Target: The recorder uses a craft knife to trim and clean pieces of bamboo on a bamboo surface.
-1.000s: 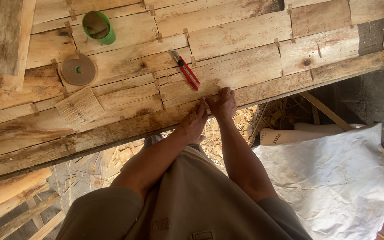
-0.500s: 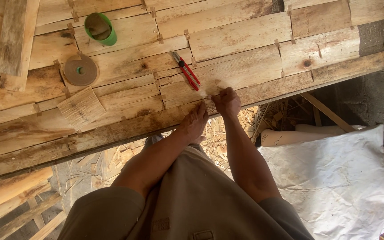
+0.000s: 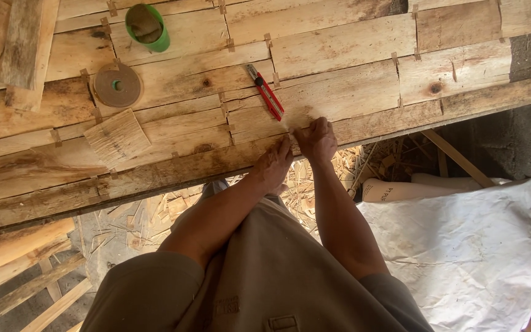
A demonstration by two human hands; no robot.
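Both our left hand (image 3: 273, 165) and right hand (image 3: 318, 138) pinch a thin pale strip (image 3: 291, 130) at the tabletop (image 3: 351, 49) edge. Likely light, flexible, splintery: we'd grip near its ends; red cutter (image 3: 266, 91) just above the grip.

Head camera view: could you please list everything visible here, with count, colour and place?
Plank workbench: one, pale wood, across the upper frame.
Utility knife: one, red, on the bench just above the hands.
Cup: one, green, upper left.
Tape roll: one, brown, lying flat below the cup.
Wood tile: one, pale, below the roll.
White sack: one, on the ground at right.
Wood shavings: many, straw-coloured, under the bench edge.
Left hand: at the bench's near edge.
Right hand: beside it, fingers pinched on something too small to identify.
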